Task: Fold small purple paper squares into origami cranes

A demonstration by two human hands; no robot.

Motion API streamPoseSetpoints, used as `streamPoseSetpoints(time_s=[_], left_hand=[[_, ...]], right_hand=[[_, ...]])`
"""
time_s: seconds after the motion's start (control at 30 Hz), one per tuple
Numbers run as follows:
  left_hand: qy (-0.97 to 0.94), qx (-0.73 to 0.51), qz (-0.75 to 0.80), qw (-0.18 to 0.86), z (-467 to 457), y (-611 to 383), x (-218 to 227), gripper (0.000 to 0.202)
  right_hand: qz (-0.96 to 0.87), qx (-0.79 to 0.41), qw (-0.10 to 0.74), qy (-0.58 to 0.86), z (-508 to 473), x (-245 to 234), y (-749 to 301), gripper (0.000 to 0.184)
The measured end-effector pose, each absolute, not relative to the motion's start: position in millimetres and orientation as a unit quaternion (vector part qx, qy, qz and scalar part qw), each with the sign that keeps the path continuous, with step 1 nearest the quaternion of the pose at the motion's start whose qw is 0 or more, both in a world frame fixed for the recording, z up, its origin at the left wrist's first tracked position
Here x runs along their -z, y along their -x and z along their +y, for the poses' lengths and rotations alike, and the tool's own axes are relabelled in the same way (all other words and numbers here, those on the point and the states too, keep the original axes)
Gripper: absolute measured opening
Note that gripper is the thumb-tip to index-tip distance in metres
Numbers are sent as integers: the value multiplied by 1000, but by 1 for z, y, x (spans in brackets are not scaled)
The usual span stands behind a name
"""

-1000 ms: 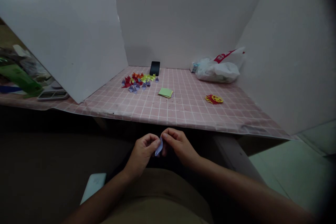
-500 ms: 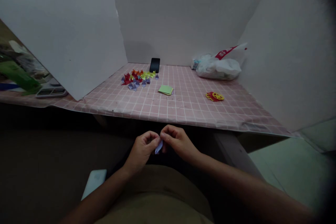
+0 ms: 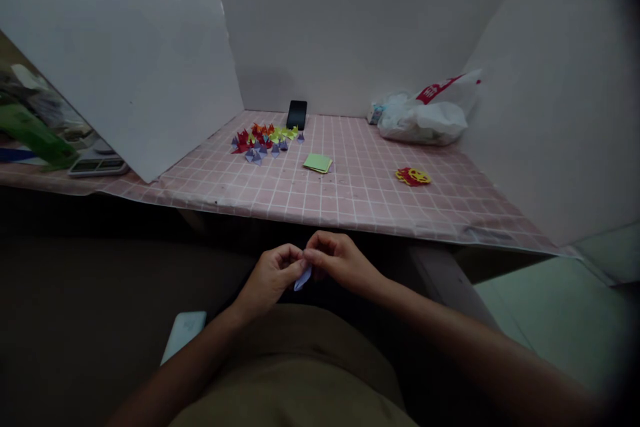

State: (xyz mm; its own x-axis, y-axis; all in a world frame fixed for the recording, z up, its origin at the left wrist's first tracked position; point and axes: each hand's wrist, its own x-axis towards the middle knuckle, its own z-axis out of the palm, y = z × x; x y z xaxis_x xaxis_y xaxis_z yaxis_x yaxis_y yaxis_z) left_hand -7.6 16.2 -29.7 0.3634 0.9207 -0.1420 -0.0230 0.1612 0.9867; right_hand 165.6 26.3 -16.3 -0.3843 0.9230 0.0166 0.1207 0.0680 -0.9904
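Observation:
Below the table's near edge, over my lap, my left hand [image 3: 270, 277] and my right hand [image 3: 336, 261] meet with fingers pinched on a small folded purple paper piece [image 3: 303, 277]. The paper pokes down between the two sets of fingertips. On the pink checked tablecloth [image 3: 350, 203] lie a cluster of small folded paper pieces [image 3: 263, 140] in red, orange, yellow and purple, and a little stack of green square sheets [image 3: 318, 163].
A black phone [image 3: 297, 114] leans at the back. A white plastic bag [image 3: 425, 119] sits at the back right, a red and yellow paper shape [image 3: 413, 177] in front of it. White boards wall three sides. A pale flat device [image 3: 183, 335] lies by my left thigh.
Both hands stay pinched on the purple paper and work it slightly; the paper's tip has tilted a little. The view has shifted slightly upward.

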Motion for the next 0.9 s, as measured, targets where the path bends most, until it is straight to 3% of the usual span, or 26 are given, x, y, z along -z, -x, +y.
streamPoseSetpoints(time_s=[0.13,0.5,0.77,0.9], left_hand=[[-533,-374,429,626,17,9,33,25],[-496,-517,414,562,10,-8,35,42],[-486,-565,440,502,21,-17,30,25],[-436,-547,432,569,24,-8,21,24]], right_hand=[[-686,-454,363,438,24,16,-165,20],[-586,-376,485,530,24,20,-159,24],[-585,-378,514,501,14,20,-154,23],[-614,-411,512,438,15,18,-158,23]])
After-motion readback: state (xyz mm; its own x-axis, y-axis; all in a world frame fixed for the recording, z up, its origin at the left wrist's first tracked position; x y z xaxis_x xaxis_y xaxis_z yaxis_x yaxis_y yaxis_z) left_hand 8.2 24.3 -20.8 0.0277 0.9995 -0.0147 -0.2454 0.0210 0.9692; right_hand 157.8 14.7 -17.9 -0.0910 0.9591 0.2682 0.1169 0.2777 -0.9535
